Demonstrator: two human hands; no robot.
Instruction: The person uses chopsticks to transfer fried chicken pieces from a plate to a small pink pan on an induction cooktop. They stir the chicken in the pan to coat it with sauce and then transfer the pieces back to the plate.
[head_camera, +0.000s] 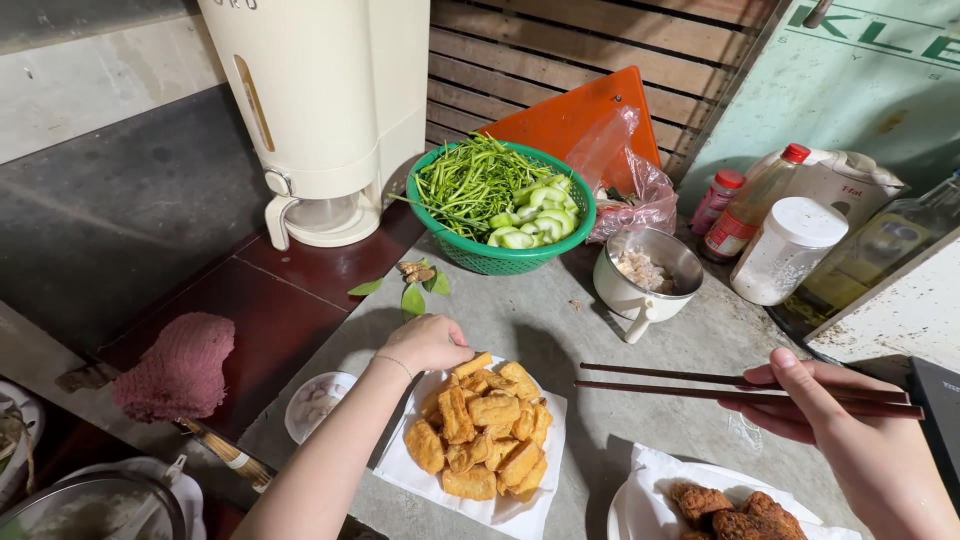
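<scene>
Fried tofu pieces (484, 425) heaped on white paper (520, 512), near side of green basket (480, 258). Left hand (428, 343) curled, fingertips pinching topmost piece. Right hand (815, 400) closed around dark chopsticks (680, 382), tips empty. Frying apparently done; sorting unfinished.

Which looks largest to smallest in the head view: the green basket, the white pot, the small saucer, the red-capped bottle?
1. Green basket
2. White pot
3. Small saucer and red-capped bottle: these look about alike. The saucer lies nearer the camera and the bottle is partly hidden, so I would not rank them.
</scene>
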